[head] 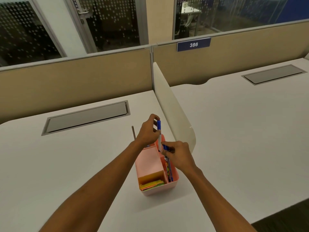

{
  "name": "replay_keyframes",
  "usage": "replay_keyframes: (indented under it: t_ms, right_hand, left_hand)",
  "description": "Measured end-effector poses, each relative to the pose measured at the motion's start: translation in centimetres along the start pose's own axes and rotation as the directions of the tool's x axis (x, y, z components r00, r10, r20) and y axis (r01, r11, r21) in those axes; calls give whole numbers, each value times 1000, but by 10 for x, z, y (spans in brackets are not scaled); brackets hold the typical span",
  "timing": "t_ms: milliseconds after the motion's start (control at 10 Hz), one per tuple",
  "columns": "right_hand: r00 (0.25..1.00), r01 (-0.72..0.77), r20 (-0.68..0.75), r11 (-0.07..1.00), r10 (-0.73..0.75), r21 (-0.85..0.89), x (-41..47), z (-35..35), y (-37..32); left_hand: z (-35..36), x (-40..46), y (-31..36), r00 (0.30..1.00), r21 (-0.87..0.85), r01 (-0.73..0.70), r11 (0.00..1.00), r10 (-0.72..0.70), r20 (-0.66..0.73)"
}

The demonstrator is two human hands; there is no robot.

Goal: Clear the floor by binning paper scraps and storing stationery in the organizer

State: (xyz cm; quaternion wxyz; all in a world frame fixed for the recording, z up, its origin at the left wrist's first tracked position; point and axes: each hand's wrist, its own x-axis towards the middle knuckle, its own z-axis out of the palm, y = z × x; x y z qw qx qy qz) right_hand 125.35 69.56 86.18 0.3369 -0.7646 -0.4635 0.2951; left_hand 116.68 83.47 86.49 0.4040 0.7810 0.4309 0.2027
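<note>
- Pink organizer (157,166) stands on the white desk (66,164), coloured paper in its near-left compartment.
- Left hand (148,131) pinches a blue-capped marker (159,131) upright, tip down inside the back slot.
- Right hand (177,154) grips blue pens (168,164) angled into the right-hand compartment.
- Step in hand, as I judge it: storing stationery. Next, both hands need to let go so the items settle.

An office: white desks split by beige partition panels (75,81), a numbered workstation sign (194,44), glass-walled rooms (108,22) behind.
</note>
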Motion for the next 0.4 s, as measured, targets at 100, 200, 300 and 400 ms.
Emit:
replay_keyframes:
  t_ms: [100,200,300,400]
  right_hand:
    - [1000,29,-2,999,-29,-21,2,1,1]
    - [1000,24,4,1000,-24,-8,6,0,2]
    - [999,25,22,999,-24,-27,7,1,3]
    - [999,8,-33,997,-10,-77,10,-1,4]
  left_hand:
    - [1,1,-4,1000,18,4,1000,-4,25]
    - [0,3,-7,1000,55,-13,998,12,21]
    - [0,2,-12,999,123,-47,991,48,-3]
    - [-1,2,-14,995,129,-60,990,69,-71]
